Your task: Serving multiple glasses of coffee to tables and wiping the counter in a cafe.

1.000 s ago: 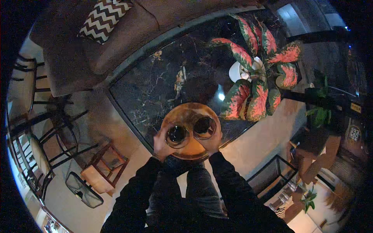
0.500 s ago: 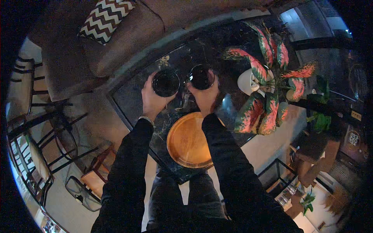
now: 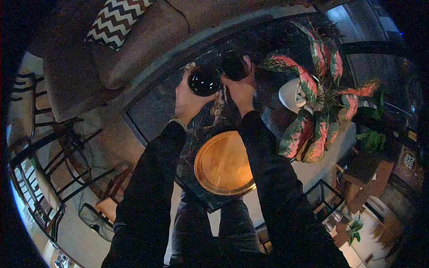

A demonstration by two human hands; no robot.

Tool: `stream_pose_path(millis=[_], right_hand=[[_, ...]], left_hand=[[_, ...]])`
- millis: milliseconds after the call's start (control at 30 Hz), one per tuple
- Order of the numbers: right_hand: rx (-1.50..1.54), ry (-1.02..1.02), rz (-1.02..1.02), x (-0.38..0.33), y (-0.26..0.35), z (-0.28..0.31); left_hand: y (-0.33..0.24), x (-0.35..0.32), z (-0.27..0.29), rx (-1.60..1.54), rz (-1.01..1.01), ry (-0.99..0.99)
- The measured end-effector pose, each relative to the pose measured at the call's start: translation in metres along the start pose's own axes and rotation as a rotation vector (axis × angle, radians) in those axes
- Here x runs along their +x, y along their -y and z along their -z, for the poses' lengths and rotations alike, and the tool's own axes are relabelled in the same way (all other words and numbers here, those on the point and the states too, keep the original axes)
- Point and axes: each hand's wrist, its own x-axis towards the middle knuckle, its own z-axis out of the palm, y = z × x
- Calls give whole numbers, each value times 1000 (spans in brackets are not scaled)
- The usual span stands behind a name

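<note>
My left hand (image 3: 191, 102) is wrapped round a dark round cup (image 3: 204, 81), whose glossy top catches several small lights. A second dark cup (image 3: 233, 65) is in my right hand (image 3: 241, 91), slightly farther away and close to the first. Both are over the far part of a black marble-look table (image 3: 154, 109). Whether their bases touch the tabletop is hidden from above. Nearer to me, a round wooden tray (image 3: 221, 165) lies on the table, its right side partly covered by my right forearm.
A potted plant (image 3: 308, 85) with pink and green leaves stands right of my hands. Behind the table runs a brown sofa (image 3: 73, 85) with a zigzag cushion (image 3: 117, 22). Black-framed chairs (image 3: 33, 100) are at the left, a black metal frame (image 3: 321, 196) at the lower right.
Both hands have moved farther away across the table with the cups, and slightly to the right. The tray has stayed in place on the table. The view has shifted a little.
</note>
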Motion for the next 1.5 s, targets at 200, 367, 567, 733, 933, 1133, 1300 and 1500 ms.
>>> stream_pose_path(millis=[200,367,567,733,933,1133,1300,1500], right_hand=[[7,89,-105,18,12,-3],[-214,18,-36,19,13,-5],[-123,-6,-129,20,-7,-6],[-85,-30,-111,-12,8,-4],[-539,-19,103,-158,-29,86],[-703,-88,-371,-285,-27,141],[-762,23,-186,-330,-57,199],[-364,482,-230,-323,19,171]], left_hand=[[0,18,-1,4,30,42],[4,26,-3,21,11,52],[-10,26,-10,41,103,114],[-6,-4,6,21,72,23],[43,-134,24,313,351,108],[51,-274,-3,539,85,142],[28,-323,8,244,408,206],[31,-392,94,52,522,-277]])
